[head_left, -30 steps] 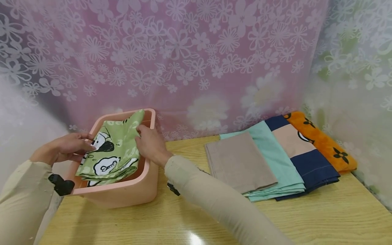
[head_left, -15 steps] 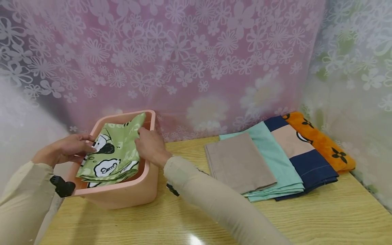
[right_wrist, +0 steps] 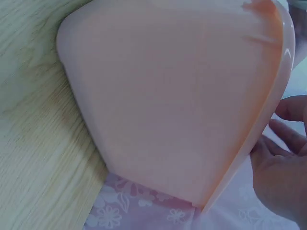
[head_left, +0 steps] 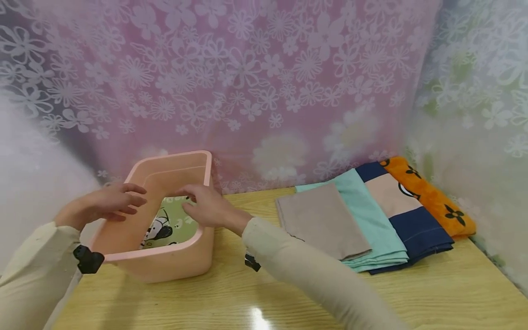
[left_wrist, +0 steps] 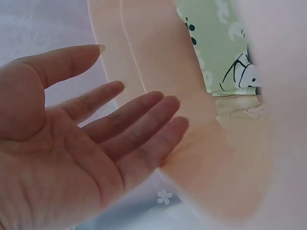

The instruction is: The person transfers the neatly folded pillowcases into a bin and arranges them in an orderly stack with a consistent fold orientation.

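Both your hands, left hand [head_left: 108, 202] and right hand [head_left: 205, 206], have let go; the green cartoon-print folded cloth [head_left: 168, 223] now seemingly lies flat inside the pink plastic tub [head_left: 165, 266].

Long beige sleeves on both arms, cuffs at wrists; small black strap-mounted device at each wrist; left hand [head_left: 103, 206] and right hand [head_left: 208, 208] bare, no rings

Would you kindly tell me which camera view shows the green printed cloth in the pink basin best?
The head view: it looks down into the pink basin and shows the green printed cloth lying flat on its bottom. The left wrist view catches only a strip of it past the basin's wall. The right wrist view shows the basin's outside, no cloth.
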{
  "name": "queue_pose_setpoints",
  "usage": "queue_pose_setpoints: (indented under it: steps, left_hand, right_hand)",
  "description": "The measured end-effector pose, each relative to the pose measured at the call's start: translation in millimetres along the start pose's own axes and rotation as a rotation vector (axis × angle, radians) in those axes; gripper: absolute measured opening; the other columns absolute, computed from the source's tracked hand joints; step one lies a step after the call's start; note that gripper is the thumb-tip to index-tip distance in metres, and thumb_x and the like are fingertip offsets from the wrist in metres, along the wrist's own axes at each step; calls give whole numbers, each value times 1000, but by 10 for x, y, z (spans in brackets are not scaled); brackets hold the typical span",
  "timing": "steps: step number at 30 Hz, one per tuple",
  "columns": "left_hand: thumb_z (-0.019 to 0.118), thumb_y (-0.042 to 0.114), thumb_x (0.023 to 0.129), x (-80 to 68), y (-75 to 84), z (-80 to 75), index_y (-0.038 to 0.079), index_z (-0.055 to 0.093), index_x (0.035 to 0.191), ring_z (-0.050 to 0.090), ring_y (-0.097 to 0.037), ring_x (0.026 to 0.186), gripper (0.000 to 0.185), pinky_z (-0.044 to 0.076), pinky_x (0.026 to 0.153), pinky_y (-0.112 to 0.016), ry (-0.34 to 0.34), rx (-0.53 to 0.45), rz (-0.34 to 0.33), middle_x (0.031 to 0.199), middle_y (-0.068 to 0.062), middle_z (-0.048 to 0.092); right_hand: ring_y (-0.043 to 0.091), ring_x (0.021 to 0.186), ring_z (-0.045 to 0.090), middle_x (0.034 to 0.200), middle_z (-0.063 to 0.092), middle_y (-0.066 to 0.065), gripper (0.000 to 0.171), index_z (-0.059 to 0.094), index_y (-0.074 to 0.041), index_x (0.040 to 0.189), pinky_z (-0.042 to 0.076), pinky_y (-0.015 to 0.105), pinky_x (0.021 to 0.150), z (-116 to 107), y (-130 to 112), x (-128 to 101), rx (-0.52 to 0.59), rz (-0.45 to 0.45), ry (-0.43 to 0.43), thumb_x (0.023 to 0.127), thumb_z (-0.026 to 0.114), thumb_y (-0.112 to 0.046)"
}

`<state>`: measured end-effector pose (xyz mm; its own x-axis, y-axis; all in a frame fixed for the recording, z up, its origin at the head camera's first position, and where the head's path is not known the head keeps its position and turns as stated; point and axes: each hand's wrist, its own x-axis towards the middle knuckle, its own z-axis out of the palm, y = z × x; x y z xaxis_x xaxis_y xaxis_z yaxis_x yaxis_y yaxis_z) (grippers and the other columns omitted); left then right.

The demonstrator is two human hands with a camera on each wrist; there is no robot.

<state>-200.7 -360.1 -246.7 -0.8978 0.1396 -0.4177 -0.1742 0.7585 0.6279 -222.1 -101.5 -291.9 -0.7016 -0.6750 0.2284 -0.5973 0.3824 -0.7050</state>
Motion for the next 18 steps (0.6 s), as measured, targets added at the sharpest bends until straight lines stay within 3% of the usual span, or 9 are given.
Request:
queue_pose_setpoints:
  steps: [3,5,10,12,18]
  left_hand:
    - [50,29,100,5,27,40,-10,23,142,41,-52,122,64,48,89,-50,25,3,52,138,-38,34]
    - [49,26,100,4,32,64,-10,25,141,43,-52,121,60,48,89,-52,56,14,93,137,-38,36]
    - [52,21,99,-20,84,167,-8,33,139,55,-42,111,52,51,86,-48,179,36,208,131,-35,45]
    - [51,21,100,-46,155,226,-6,35,139,56,-39,111,50,51,86,-47,223,48,248,131,-33,47]
    - [46,30,102,-104,481,452,-1,40,140,48,-46,117,50,45,90,-55,346,103,328,132,-30,46]
  right_hand:
    - [10,121,49,134,55,-1,37,53,-10,134,38,20,99,-53,56,-29,3,-12,11,97,53,-14]
    - [12,116,53,134,54,0,40,50,-11,138,40,22,97,-98,84,-53,7,-5,10,98,51,-14]
    - [13,120,50,139,50,-1,44,44,-16,143,38,26,100,-271,148,-147,-97,-28,-17,99,47,-16]
    - [13,130,41,143,46,0,44,43,-15,144,33,26,105,-356,191,-194,-157,-54,-24,100,45,-17]
    - [18,137,31,148,38,5,46,39,-13,146,25,30,110,-614,375,-348,-295,-101,-23,101,47,-20]
